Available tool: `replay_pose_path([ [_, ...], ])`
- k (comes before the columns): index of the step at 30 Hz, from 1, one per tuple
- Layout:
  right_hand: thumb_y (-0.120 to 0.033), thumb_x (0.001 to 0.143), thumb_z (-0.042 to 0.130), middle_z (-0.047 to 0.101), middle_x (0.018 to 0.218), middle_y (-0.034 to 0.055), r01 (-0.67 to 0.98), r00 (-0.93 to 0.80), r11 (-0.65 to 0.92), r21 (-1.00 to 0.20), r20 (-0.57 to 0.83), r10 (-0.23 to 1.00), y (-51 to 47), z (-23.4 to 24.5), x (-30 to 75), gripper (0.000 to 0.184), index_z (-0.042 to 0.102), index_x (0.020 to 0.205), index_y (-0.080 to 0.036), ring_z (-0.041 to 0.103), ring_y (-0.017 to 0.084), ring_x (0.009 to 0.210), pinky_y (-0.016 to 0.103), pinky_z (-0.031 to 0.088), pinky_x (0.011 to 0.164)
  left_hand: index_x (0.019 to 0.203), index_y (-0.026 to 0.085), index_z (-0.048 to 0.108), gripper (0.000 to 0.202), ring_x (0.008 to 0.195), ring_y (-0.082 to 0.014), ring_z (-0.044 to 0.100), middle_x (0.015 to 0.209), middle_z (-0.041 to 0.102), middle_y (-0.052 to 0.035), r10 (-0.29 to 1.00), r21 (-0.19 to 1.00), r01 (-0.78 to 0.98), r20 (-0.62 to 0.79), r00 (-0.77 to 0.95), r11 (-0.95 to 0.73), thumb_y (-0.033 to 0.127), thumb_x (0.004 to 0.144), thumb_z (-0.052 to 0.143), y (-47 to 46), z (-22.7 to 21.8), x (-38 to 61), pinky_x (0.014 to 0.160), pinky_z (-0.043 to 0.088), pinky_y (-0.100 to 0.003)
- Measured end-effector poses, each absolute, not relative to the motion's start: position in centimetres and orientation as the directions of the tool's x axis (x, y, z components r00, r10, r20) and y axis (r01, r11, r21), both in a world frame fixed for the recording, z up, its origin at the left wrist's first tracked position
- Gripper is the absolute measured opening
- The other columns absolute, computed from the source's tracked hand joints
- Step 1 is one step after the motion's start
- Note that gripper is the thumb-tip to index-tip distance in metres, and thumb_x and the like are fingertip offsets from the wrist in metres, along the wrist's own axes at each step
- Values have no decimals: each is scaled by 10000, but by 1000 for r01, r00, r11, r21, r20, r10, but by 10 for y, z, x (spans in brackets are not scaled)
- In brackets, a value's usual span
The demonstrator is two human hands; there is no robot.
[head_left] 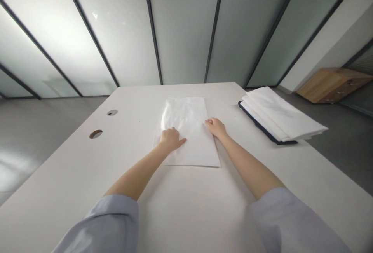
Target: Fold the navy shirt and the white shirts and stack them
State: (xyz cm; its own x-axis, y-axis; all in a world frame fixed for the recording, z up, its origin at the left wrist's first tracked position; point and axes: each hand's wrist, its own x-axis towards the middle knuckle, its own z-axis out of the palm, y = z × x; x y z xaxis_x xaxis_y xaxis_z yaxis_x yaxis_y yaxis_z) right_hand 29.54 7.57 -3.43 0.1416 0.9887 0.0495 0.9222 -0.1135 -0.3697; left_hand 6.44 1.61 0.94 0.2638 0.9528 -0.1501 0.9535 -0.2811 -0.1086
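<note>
A white cloth [188, 128], folded into a long rectangle, lies flat in the middle of the white table [72, 167]. My left hand [170, 138] rests on the cloth's left side, fingers curled under and the thumb sticking out to the right. My right hand [215, 126] sits at the cloth's right edge with its fingers bent and pinched on that edge. Both forearms are bare, with light blue sleeves near the camera.
A stack of folded white cloths [282, 115] on a dark one lies at the table's right edge. Two round cable holes [96, 133] are in the table's left part. Frosted glass panels stand behind; a wooden cabinet [332, 84] is on the floor, far right.
</note>
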Motion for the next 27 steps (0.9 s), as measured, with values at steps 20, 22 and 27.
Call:
replay_pose_path([
  [20,-286,759,525,670,769,2,557,100,15,-830,86,991,69,-47,296,333,541,1085,-218,613,207,692,307,473,652,1329,127,551,704,1371,-359,351,1481,421,-177,993,233,970,67,-94,76,634,864,398,56,-32,-26,1122,248,-498],
  [22,-289,747,543,683,809,2,374,60,-25,-927,-3,998,68,-48,295,559,429,1290,-215,621,209,656,317,491,615,1361,149,523,715,1394,-356,320,1501,399,-165,995,236,969,55,-89,73,645,862,395,56,-33,-24,1134,217,-511],
  [27,-294,702,652,683,1114,35,198,-110,-47,-979,-70,991,65,-40,298,732,421,1397,-282,660,207,843,331,525,749,1362,155,506,749,1389,-351,328,1497,404,-168,991,270,959,81,-106,81,675,828,432,57,-36,-24,1130,224,-498],
])
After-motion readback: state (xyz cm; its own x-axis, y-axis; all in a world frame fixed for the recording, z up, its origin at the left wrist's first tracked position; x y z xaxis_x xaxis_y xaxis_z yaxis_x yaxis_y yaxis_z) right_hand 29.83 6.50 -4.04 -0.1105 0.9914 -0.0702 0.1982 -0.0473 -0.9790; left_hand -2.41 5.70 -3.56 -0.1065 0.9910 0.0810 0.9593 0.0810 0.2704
